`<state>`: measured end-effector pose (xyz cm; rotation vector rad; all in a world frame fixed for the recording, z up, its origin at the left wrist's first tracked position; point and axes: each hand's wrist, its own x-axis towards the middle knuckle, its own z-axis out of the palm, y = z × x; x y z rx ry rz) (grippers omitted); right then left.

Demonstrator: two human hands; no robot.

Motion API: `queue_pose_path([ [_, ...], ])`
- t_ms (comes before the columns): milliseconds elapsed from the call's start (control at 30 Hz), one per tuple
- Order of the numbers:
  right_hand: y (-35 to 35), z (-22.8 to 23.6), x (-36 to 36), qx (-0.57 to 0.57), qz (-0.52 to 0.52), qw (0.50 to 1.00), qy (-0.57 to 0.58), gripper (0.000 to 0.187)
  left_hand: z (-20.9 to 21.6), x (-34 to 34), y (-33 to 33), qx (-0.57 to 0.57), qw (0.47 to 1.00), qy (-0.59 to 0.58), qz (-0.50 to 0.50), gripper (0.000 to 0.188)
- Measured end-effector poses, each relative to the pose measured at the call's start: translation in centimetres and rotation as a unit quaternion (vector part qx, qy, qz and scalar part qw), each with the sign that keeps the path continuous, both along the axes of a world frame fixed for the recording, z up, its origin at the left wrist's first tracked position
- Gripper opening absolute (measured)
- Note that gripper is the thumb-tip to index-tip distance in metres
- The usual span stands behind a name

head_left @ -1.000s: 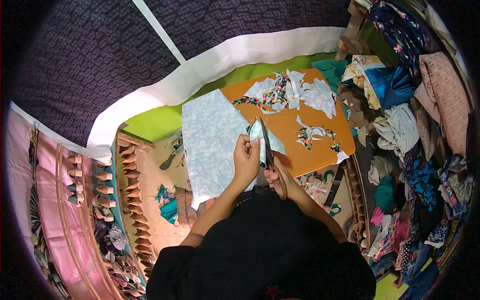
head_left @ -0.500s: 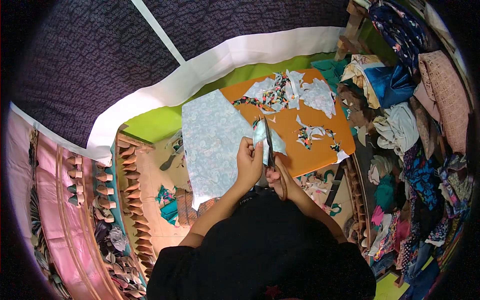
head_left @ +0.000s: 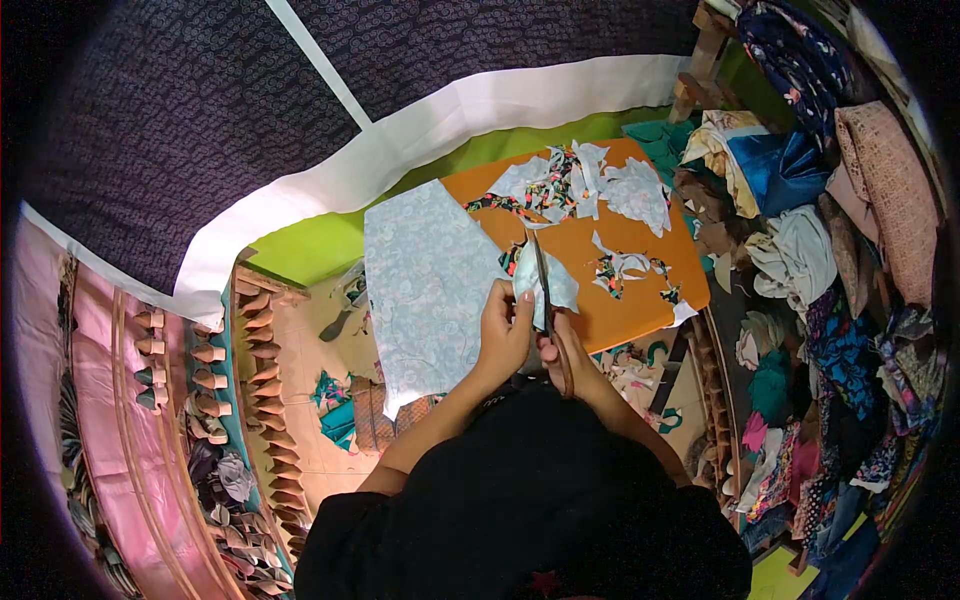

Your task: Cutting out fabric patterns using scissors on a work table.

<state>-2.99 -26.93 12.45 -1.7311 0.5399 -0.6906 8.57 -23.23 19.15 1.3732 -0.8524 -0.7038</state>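
My left hand (head_left: 506, 325) pinches a small pale piece of fabric (head_left: 563, 288), whose flowered dark side shows at the left edge. In my right hand (head_left: 572, 345) is a pair of large dark scissors (head_left: 543, 275), blades pointing away from me and lying across the fabric piece. Whether the blades are apart is hard to make out. To the left, a big sheet of pale patterned fabric (head_left: 425, 290) covers part of the orange table (head_left: 585, 255) and hangs over its near edge.
Offcuts of flowered fabric (head_left: 570, 185) lie at the table's far side, with smaller scraps (head_left: 625, 268) nearer. Heaped cloth (head_left: 800, 260) fills the right. Shoe lasts (head_left: 265, 370) line a rack at left; a dark patterned curtain (head_left: 450, 40) hangs beyond the table.
My left hand and the fabric piece have shifted slightly right. The scissors stand a little more upright, and more of the pale fabric shows to the right of the blades.
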Motion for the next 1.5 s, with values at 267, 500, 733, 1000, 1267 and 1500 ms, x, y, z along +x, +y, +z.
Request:
queue_pose_path([
  [267, -0.4, -1.1, -0.3, 0.0, 0.027, 1.0, -0.002, 0.048, 1.3, -0.6, 0.5, 0.004, 0.999, 0.026, -0.019, 0.016],
  [500, -0.1, -0.2, -0.6, 0.0, 0.022, 0.999, 0.033, 0.036, -0.2, -0.3, 0.3, 0.001, 1.0, 0.0, -0.025, 0.014],
  [733, -1.1, 2.2, -0.3, -0.026, 0.023, 0.999, -0.033, 0.032, -0.4, 0.5, 0.0, -0.022, 0.999, 0.026, -0.041, 0.011],
  [1000, -1.0, 5.0, -0.5, -0.099, -0.017, 0.98, 0.174, 0.034, 1.1, 3.3, -1.6, -0.071, 0.992, 0.048, -0.09, 0.039],
  [1267, -0.6, 5.4, -0.6, -0.159, -0.053, 0.958, 0.232, 0.065, 2.1, 4.8, -1.7, 0.037, 0.999, 0.014, -0.038, 0.014],
  [1500, -0.6, 5.7, -0.5, -0.068, -0.032, 0.97, 0.233, 0.057, 1.5, 5.9, -1.3, 0.114, 0.99, -0.022, -0.081, 0.014],
])
